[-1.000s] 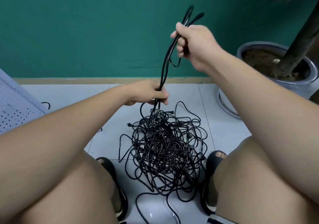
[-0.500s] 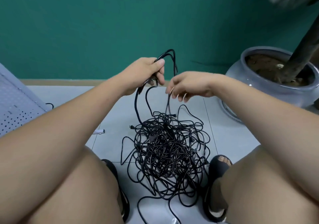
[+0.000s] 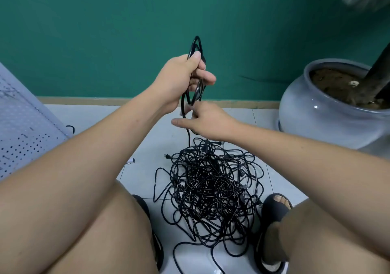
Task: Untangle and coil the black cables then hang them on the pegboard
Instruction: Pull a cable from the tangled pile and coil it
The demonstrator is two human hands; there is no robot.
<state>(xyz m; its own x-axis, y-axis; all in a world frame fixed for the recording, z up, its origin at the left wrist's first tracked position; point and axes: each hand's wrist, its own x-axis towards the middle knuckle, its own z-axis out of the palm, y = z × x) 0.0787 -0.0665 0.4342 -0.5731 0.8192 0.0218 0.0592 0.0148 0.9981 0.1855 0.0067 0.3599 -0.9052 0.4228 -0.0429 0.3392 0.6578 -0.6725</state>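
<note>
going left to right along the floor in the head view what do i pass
pegboard → white scrap → cable pile → pot

Left hand and cable loops higher.

The black cables lie on a pale grey-white tiled floor edged by a tan skirting under a plain deep green wall, beside a lavender-grey pegboard dotted with dark holes, a glossy blue-grey pot of brown soil, and black sandals.
</note>
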